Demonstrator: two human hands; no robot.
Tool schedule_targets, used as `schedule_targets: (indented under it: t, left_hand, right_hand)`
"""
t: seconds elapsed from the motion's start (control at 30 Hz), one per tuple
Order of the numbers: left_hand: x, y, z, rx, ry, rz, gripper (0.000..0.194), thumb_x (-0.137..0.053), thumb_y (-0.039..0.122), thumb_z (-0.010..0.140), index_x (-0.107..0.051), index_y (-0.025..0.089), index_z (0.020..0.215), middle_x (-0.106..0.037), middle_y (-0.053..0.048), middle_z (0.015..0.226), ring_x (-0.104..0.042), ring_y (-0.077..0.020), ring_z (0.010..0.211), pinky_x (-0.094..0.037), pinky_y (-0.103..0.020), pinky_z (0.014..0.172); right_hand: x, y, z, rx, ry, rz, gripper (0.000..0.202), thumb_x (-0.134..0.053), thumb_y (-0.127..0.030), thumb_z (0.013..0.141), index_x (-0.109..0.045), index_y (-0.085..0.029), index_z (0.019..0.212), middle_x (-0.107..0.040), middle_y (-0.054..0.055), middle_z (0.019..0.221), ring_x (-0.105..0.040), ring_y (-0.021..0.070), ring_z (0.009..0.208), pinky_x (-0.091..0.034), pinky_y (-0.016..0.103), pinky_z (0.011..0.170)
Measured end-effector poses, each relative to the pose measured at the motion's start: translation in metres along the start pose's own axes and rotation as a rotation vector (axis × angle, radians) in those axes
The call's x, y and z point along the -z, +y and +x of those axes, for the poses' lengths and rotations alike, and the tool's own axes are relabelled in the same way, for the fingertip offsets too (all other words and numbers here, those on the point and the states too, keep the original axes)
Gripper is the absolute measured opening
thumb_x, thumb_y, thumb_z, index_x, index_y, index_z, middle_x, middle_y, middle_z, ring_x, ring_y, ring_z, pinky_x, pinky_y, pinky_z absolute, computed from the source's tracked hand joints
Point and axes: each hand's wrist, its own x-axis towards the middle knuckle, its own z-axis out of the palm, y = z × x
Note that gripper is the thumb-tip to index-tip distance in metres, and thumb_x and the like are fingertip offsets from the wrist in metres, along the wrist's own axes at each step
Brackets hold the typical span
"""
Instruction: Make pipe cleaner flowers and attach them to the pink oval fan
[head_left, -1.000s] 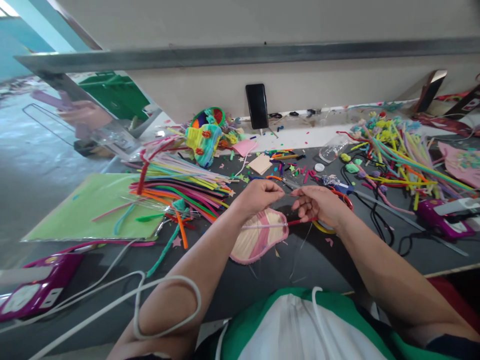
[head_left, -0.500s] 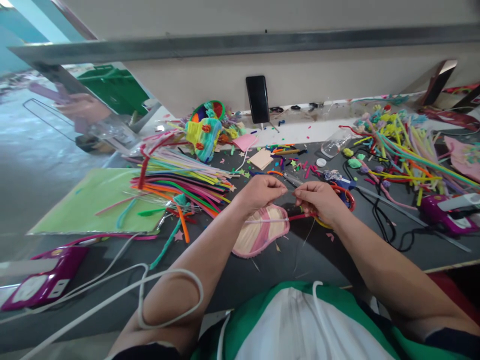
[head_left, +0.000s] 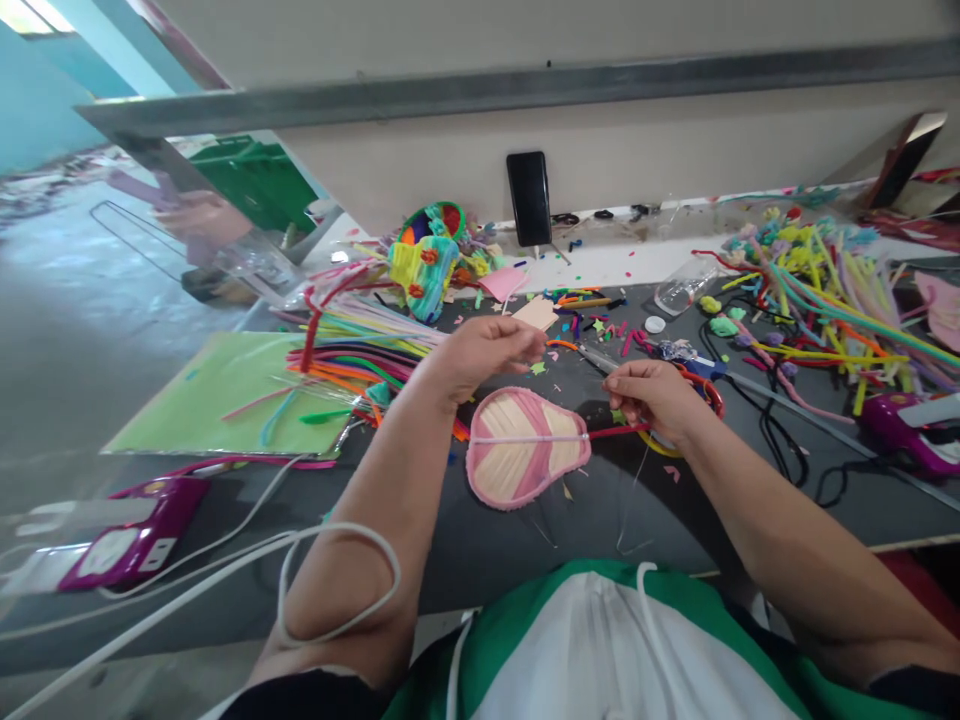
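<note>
A pink and cream leaf-shaped piece (head_left: 504, 475) lies on the dark table between my forearms. A pale strip runs along its middle, and a red pipe cleaner (head_left: 616, 432) sticks out to the right like a stem. Above the leaf's left part hovers my left hand (head_left: 491, 350), thumb and fingers pinched together. My right hand (head_left: 643, 393) is also pinched, just above the red stem. Anything between the fingertips of either hand is too fine to make out. Red-handled scissors (head_left: 712, 392) lie partly behind my right hand, their blades pointing left.
Pipe cleaners (head_left: 352, 345) are bundled at left beside a green sheet (head_left: 217, 395). More are heaped at right (head_left: 847, 300). A phone (head_left: 529, 200) leans on the back panel. Purple glue-gun-like devices (head_left: 142, 530) sit at both sides. A white cable (head_left: 375, 530) loops over my left forearm.
My hands have drawn apart: the left has moved up and left, while the right stays near the stem. More of the leaf now shows. The view has shifted slightly.
</note>
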Motion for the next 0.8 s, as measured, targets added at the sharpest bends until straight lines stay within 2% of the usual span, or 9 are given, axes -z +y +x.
schedule_targets:
  t: [0.13, 0.27, 0.37, 0.53, 0.6, 0.7, 0.8]
  left_hand:
    - [-0.038, -0.011, 0.006, 0.000, -0.103, 0.101, 0.025, -0.066, 0.032, 0.073, -0.070, 0.013, 0.088, -0.069, -0.006, 0.080, -0.063, -0.0132, 0.073, -0.049, -0.022, 0.066]
    - [-0.055, -0.019, 0.008, -0.070, -0.112, 0.252, 0.020, -0.060, 0.028, 0.072, -0.071, 0.015, 0.084, -0.065, -0.002, 0.071, -0.058, -0.0111, 0.062, -0.045, -0.020, 0.059]
    - [-0.057, -0.023, 0.008, -0.163, -0.066, 0.390, 0.020, -0.059, 0.028, 0.072, -0.071, 0.015, 0.081, -0.060, 0.000, 0.061, -0.051, -0.0096, 0.055, -0.038, -0.019, 0.052]
    - [-0.057, -0.025, 0.010, -0.267, -0.011, 0.475, 0.017, -0.057, 0.026, 0.072, -0.069, 0.014, 0.070, -0.061, 0.000, 0.063, -0.050, -0.0095, 0.059, -0.035, -0.018, 0.053]
    - [-0.055, -0.024, 0.011, -0.248, -0.004, 0.442, 0.017, -0.057, 0.027, 0.072, -0.068, 0.014, 0.069, -0.059, 0.001, 0.060, -0.047, -0.0084, 0.054, -0.034, -0.018, 0.051]
    - [-0.048, -0.023, 0.011, -0.168, 0.020, 0.336, 0.019, -0.061, 0.030, 0.071, -0.068, 0.013, 0.074, -0.054, 0.002, 0.053, -0.042, -0.0068, 0.044, -0.031, -0.018, 0.045]
    - [-0.040, -0.022, 0.012, -0.118, 0.051, 0.252, 0.023, -0.064, 0.033, 0.069, -0.068, 0.012, 0.079, -0.051, 0.003, 0.049, -0.041, -0.0067, 0.040, -0.031, -0.019, 0.042]
  right_hand:
    - [0.000, -0.001, 0.001, -0.005, 0.018, -0.019, 0.017, -0.073, -0.028, 0.064, -0.064, -0.013, 0.066, -0.062, 0.000, 0.050, -0.046, 0.0055, 0.032, -0.033, 0.016, 0.032]
    - [-0.001, -0.003, 0.000, -0.012, 0.026, -0.031, 0.016, -0.073, -0.027, 0.063, -0.064, -0.013, 0.066, -0.062, 0.000, 0.049, -0.045, 0.0056, 0.031, -0.031, 0.016, 0.030]
    - [-0.002, -0.003, 0.000, -0.021, 0.020, -0.014, 0.016, -0.073, -0.027, 0.063, -0.064, -0.013, 0.066, -0.062, 0.000, 0.048, -0.045, 0.0056, 0.030, -0.031, 0.016, 0.030]
    - [0.000, -0.003, 0.000, -0.052, -0.036, 0.019, 0.016, -0.072, -0.026, 0.066, -0.065, -0.013, 0.069, -0.064, 0.001, 0.051, -0.046, 0.0058, 0.031, -0.034, 0.016, 0.031]
    - [0.003, -0.005, 0.000, -0.090, -0.078, 0.045, 0.019, -0.069, -0.031, 0.073, -0.066, -0.013, 0.077, -0.069, 0.004, 0.062, -0.052, 0.0078, 0.037, -0.041, 0.017, 0.034]
    - [0.010, -0.010, 0.001, -0.139, -0.120, 0.136, 0.030, -0.054, -0.039, 0.086, -0.066, -0.013, 0.091, -0.072, 0.011, 0.081, -0.064, 0.0136, 0.054, -0.053, 0.025, 0.046]
    - [0.015, -0.013, 0.003, -0.184, -0.125, 0.203, 0.035, -0.041, -0.038, 0.092, -0.065, -0.013, 0.097, -0.072, 0.012, 0.088, -0.067, 0.0165, 0.063, -0.057, 0.030, 0.053]
